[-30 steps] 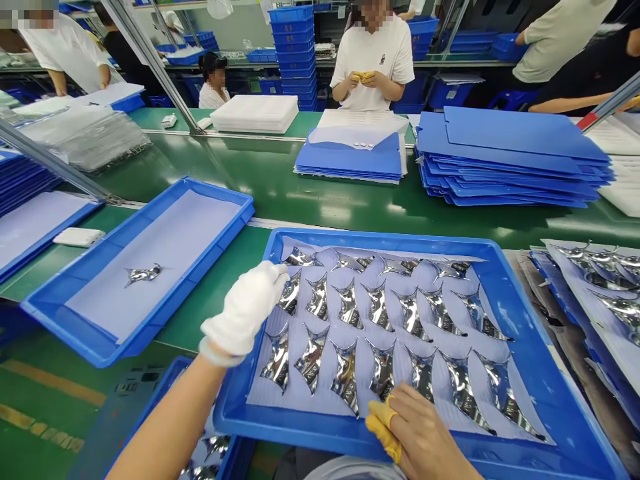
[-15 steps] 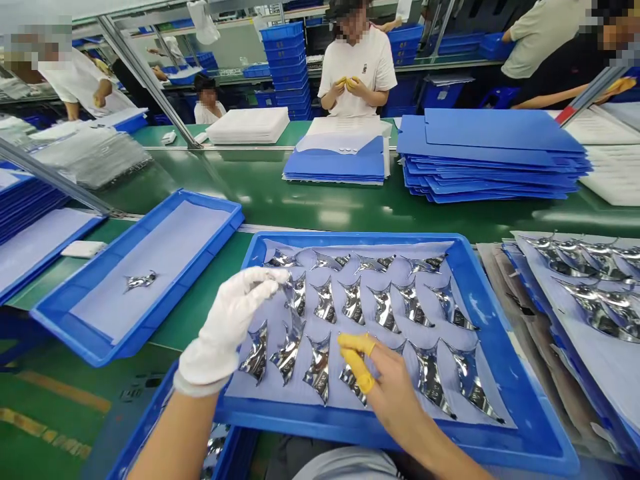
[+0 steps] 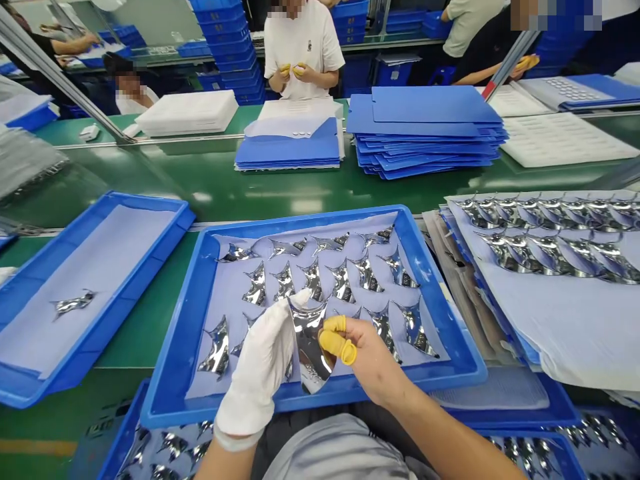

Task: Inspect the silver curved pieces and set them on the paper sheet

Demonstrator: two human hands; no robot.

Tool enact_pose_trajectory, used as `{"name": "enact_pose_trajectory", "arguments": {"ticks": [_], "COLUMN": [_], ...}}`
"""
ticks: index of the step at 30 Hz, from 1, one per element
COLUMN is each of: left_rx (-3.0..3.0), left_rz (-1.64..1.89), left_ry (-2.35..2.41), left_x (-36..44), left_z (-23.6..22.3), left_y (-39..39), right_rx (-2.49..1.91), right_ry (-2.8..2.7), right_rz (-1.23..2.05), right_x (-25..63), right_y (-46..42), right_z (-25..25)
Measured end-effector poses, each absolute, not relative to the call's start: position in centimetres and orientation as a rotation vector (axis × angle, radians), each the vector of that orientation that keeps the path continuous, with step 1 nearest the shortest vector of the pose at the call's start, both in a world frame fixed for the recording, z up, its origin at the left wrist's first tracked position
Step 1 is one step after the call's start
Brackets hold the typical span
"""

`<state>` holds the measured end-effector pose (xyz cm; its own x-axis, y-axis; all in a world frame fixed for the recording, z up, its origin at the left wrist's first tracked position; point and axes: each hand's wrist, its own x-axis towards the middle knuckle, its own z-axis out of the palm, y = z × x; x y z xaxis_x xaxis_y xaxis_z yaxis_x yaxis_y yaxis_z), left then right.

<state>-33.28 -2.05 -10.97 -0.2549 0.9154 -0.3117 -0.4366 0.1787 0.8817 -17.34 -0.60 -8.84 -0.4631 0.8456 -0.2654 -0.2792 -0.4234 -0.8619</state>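
Note:
A blue tray point(image 3: 430, 293) lined with pale paper lies in front of me, with several shiny silver curved parts point(image 3: 345, 280) in rows on it. My left hand point(image 3: 263, 363), in a white glove, and my right hand point(image 3: 363, 357), bare with yellow finger cots, hold one silver part point(image 3: 307, 340) up between them over the tray's near edge. Both hands are closed on it, the left on its left edge and the right pinching its right side.
A second blue tray point(image 3: 30, 393) at the left holds one silver part point(image 3: 73, 303). More silver parts point(image 3: 545, 233) lie on paper sheets at the right. Stacked blue sheets point(image 3: 425, 130) and white foam trays point(image 3: 187, 113) sit across the green belt, where other people work.
My left hand lifted one silver part off the tray and brought it toward me; my right hand rose from the tray and took hold of its other side. The view shifted right.

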Motion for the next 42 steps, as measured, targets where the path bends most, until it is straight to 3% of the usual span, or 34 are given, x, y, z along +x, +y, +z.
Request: {"name": "enact_pose_trajectory", "arguments": {"ticks": [9,20,23,30,42], "left_rx": [0.884,0.838,0.814,0.612,0.6], "left_rz": [1.029,1.185,1.202,1.246,1.261], "left_ry": [1.188,1.096,1.076,1.166,1.044], "left_x": [-32.6,-35.1,-35.1,-33.7,-32.9], "left_z": [-8.3,-10.1,-9.8,-8.9,-9.1], "left_y": [-2.8,-3.5,-3.3,-3.0,-2.2], "right_rx": [-0.823,-0.919,-0.876,-0.852,-0.917], "right_ry": [-1.233,-1.873,-1.822,-1.254,-0.913], "right_rz": [1.849,1.363,1.479,2.099,2.158], "right_x": [-16.3,-15.4,-15.6,-16.4,-16.8], "right_y": [-1.3,-2.3,-2.1,-1.4,-1.2], "right_z": [-8.8,-7.2,-7.1,-7.3,-8.6]}}
